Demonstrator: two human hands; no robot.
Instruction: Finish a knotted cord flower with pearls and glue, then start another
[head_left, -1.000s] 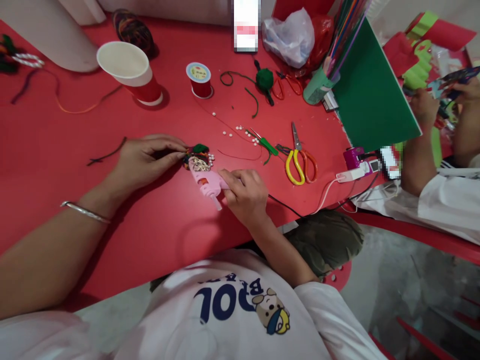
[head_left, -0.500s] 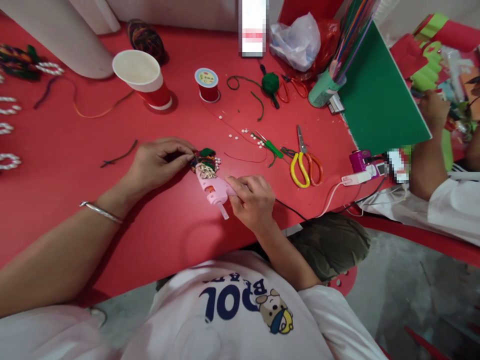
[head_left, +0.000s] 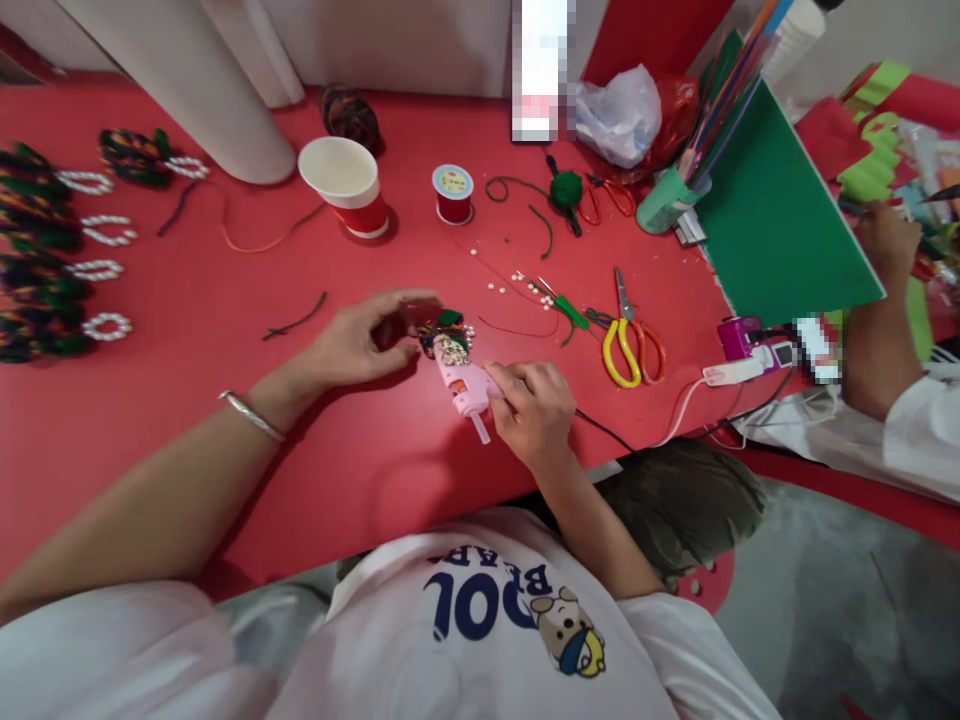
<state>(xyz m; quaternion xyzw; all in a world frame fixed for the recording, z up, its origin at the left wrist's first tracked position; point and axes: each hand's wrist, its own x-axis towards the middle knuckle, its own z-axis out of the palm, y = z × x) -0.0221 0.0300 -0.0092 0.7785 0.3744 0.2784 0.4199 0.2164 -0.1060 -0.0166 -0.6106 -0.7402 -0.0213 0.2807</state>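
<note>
My right hand [head_left: 534, 410] is wrapped round the handle of a pink hot glue gun [head_left: 472, 388]. The gun's nozzle end lies over a small multicoloured yarn piece [head_left: 450, 319] with white beads on its right side, hiding part of it. Close to the left edge of this piece is my left hand [head_left: 371, 338], thumb and fingers spread in a curve. I cannot tell whether a fingertip still touches the yarn. A clear glue stick [head_left: 480, 428] pokes out of the gun's rear end.
Scissors [head_left: 621, 340], a green-handled hook [head_left: 571, 312] and loose white beads lie to the right. Behind stand a paper cup [head_left: 341, 180] and a thread spool [head_left: 454, 200]. Finished-looking yarn pieces [head_left: 41, 270] with bead loops sit at left. Another person's arm [head_left: 881, 310] is at right.
My left thumb and fingers have parted from their pinch on the yarn piece's edge. The glue gun stays over the piece. The whole view has shifted, so things appear further right and slightly lower.
</note>
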